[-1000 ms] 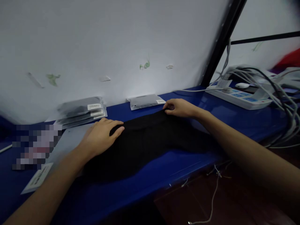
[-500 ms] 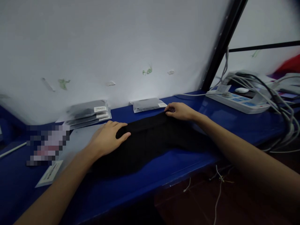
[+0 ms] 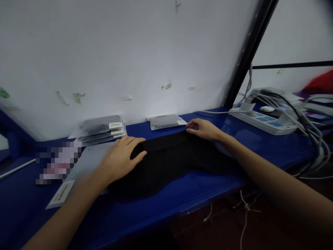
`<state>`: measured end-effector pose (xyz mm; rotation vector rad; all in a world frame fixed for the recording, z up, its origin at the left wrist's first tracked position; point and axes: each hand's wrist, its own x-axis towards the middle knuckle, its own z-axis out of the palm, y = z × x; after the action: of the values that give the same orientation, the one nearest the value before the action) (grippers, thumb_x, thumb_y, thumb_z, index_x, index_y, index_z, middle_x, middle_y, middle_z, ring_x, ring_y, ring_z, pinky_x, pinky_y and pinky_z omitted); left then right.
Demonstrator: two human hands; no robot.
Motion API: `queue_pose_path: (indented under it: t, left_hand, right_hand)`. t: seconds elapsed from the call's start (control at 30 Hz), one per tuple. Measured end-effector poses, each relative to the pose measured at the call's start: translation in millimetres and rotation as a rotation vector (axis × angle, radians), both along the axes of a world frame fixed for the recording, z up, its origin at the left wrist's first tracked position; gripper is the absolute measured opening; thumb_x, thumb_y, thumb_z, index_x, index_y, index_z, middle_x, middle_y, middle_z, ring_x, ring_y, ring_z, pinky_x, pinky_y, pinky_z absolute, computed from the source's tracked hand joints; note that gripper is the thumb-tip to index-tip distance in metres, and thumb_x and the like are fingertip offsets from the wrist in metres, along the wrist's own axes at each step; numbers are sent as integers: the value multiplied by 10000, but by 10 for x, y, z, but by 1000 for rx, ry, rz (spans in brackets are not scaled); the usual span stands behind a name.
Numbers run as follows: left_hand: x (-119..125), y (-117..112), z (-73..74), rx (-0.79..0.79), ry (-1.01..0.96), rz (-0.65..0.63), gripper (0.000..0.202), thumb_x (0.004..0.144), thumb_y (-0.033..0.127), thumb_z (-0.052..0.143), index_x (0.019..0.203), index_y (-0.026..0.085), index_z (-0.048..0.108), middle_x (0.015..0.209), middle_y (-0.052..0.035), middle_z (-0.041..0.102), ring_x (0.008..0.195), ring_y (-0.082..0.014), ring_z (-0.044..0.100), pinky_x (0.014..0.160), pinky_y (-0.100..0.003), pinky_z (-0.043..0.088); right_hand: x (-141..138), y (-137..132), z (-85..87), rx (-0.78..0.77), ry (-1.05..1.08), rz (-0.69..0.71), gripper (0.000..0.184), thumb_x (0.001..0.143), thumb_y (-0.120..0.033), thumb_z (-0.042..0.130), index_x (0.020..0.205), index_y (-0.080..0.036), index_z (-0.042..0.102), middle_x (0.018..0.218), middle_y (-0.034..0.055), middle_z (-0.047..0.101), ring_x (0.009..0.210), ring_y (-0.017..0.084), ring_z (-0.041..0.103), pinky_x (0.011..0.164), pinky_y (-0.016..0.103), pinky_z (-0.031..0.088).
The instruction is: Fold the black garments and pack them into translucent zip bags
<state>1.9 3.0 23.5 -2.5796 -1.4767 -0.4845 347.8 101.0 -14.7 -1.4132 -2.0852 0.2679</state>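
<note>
White wall (image 3: 135,52), scuffed with bits of peeled tape and green marks, rises behind a blue table (image 3: 208,182) whose front edge runs above a dark floor. Spread across the table, between the two hands, is a piece of black cloth (image 3: 166,159), perhaps a garment; its darkness hides most folds. The left hand (image 3: 122,158) rests palm down at the cloth's left end, thumb and forefinger well spread with black fabric showing in the gap; whether it grips anything cannot be told. The right hand (image 3: 204,129) has thumb and forefinger nearly together at the cloth's far right corner, apparently pinching it. Holding opposite ends this way probably keeps the far edge straight and the fabric flat. A stack of bagged packets (image 3: 100,126) and one single packet (image 3: 166,121) sit back against the wall, likely to leave the front free for the cloth. A large labelled plastic bag (image 3: 88,163) lies partly under the left forearm, and a power strip (image 3: 262,119) stands well to the right.
</note>
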Motion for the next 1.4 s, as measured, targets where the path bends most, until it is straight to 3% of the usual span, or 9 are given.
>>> queue_pose_path:
  t: [0.13,0.3,0.57,0.77,0.9,1.07,1.17,1.27,1.4]
  left_hand:
    - [-197,-457,-10,96,-36,-115,276,926,444,498,1099,301,657,1139,-26,689,1149,-263,576,1038,-455,435]
    - [-640,-946,-337,167,20,-168,265,883,411,606,1141,366,648,1110,12,704,1111,-239,613,941,-391,528]
    - [-792,-1014,-438,120,27,-180,255,939,296,542,1160,318,668,1070,11,723,1080,-197,648,960,-344,531]
    - [-791,-1052,-518,142,-17,-59,214,914,365,581,1092,306,684,1061,6,727,1067,-225,657,945,-383,544]
    - [-780,-1033,-451,129,-138,57,238,934,449,521,1074,319,664,1073,18,721,1032,-221,672,894,-356,560]
    - [-616,-750,0,17,-298,287,335,883,576,499,972,311,683,914,25,739,754,-204,697,576,-267,540]
    - [-500,-442,174,-16,-365,362,323,863,528,501,973,285,683,836,19,732,757,-207,684,583,-261,507]
    - [-441,-119,153,-61,-314,400,272,871,408,477,985,249,666,763,13,702,709,-201,653,642,-291,495]
    - [-368,140,76,-17,-1,382,280,864,274,458,1043,191,657,943,-79,706,981,-322,610,813,-447,482]
  right_hand:
    - [88,-409,147,154,57,90,173,864,-384,576,873,-231,655,950,72,685,904,232,636,854,400,498]
    - [231,-1132,231,-61,-145,300,183,846,-449,638,856,-271,677,954,64,675,904,237,637,873,420,509]
    - [530,-1564,-70,-46,-229,236,327,836,-375,662,1160,-327,658,1259,76,632,1163,308,605,941,462,549]
    - [600,-1671,-201,70,-186,219,222,826,-318,651,1037,-380,681,1250,25,663,1191,326,595,902,492,585]
    - [522,-1617,-78,122,-107,188,115,835,-342,639,935,-367,689,1100,33,714,1067,299,659,825,432,604]
    - [370,-1268,243,171,25,52,184,898,-433,549,859,-292,662,983,54,709,893,245,672,784,390,545]
    - [235,-862,356,185,55,-9,278,910,-473,510,854,-243,655,914,55,709,838,225,656,768,366,512]
    - [86,-415,350,192,-66,-57,274,900,-435,501,818,-225,656,864,58,711,800,234,647,737,369,487]
    - [-78,-78,240,175,-243,-177,280,910,-392,481,801,-209,663,869,88,718,842,270,651,725,381,470]
